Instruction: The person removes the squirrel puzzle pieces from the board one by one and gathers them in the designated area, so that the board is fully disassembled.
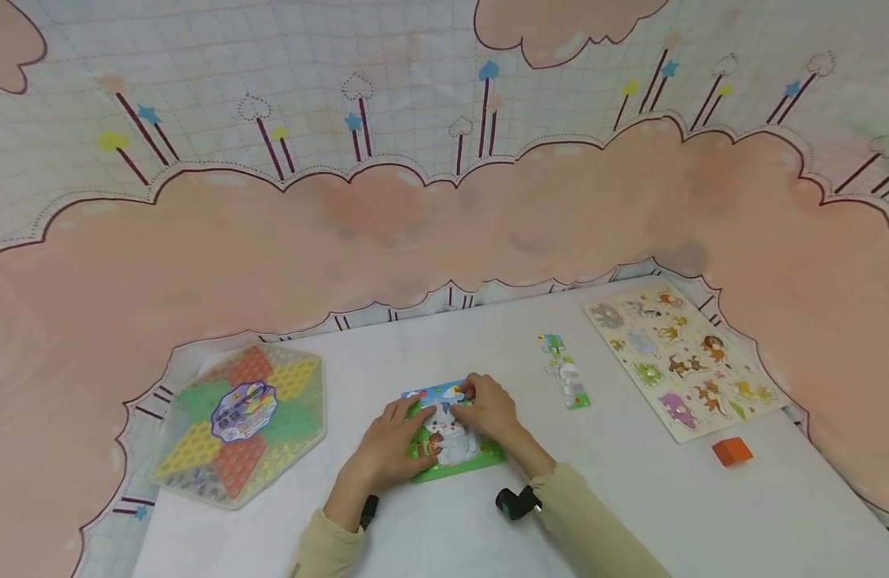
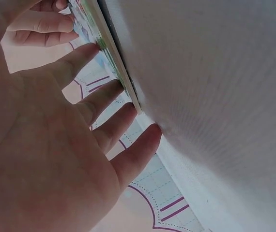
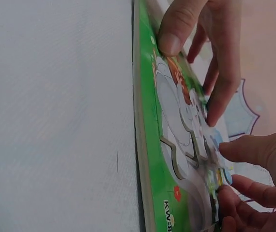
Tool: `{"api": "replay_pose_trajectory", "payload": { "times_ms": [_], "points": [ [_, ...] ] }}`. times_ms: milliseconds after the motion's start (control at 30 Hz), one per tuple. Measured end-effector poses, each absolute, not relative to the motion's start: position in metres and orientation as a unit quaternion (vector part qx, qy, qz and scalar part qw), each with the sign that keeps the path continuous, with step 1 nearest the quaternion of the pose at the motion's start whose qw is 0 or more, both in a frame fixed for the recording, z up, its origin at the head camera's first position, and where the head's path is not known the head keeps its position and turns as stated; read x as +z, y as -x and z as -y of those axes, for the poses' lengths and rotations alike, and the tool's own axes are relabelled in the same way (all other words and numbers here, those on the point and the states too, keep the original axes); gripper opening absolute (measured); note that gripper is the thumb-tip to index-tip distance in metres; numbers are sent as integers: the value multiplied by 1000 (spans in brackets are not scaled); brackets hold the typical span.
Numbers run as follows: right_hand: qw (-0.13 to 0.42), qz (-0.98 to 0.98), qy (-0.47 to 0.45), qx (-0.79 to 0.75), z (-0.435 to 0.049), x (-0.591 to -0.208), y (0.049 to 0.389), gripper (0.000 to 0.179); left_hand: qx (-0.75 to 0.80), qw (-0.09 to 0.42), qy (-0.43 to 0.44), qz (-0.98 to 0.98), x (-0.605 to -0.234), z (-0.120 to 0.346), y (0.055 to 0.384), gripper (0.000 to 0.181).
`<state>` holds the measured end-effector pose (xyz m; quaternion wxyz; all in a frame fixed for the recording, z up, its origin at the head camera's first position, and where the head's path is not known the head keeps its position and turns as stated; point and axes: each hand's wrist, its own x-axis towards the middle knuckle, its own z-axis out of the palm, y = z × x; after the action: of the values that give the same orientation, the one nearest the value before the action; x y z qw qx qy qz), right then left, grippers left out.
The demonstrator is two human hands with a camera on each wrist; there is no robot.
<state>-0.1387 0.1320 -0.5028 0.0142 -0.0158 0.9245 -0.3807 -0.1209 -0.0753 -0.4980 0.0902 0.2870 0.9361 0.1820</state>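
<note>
A small jigsaw puzzle (image 1: 456,445) with a grey-and-white rabbit, green grass and blue sky lies on the table in front of me. My left hand (image 1: 393,443) rests along its left side, fingers extended against the edge and thumb on the rabbit picture. In the left wrist view, several fingertips (image 2: 114,87) touch the board's edge. At the far right corner my right hand (image 1: 493,413) pinches a small puzzle piece (image 3: 228,178) between thumb and fingers, right at the board's surface. Gaps with raised piece edges show in the picture in the right wrist view.
Right of the puzzle lie loose pieces (image 1: 570,381), with another small piece (image 1: 551,343) behind them. Farther right are an animal board (image 1: 683,361) and an orange block (image 1: 731,451). A hexagonal case (image 1: 242,425) of coloured pieces sits at left on the white table (image 1: 415,534).
</note>
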Motion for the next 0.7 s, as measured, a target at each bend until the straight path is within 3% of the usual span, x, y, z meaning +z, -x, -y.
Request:
{"api": "replay_pose_trajectory", "payload": {
  "times_ms": [333, 700],
  "points": [
    [25, -914, -13, -404, -131, -499, 144, 17, 174, 83, -286, -938, -496, 75, 121, 73],
    [38, -900, -35, -432, -133, -500, 147, 24, 175, 91, -279, -940, -497, 74, 123, 70]
  ]
}}
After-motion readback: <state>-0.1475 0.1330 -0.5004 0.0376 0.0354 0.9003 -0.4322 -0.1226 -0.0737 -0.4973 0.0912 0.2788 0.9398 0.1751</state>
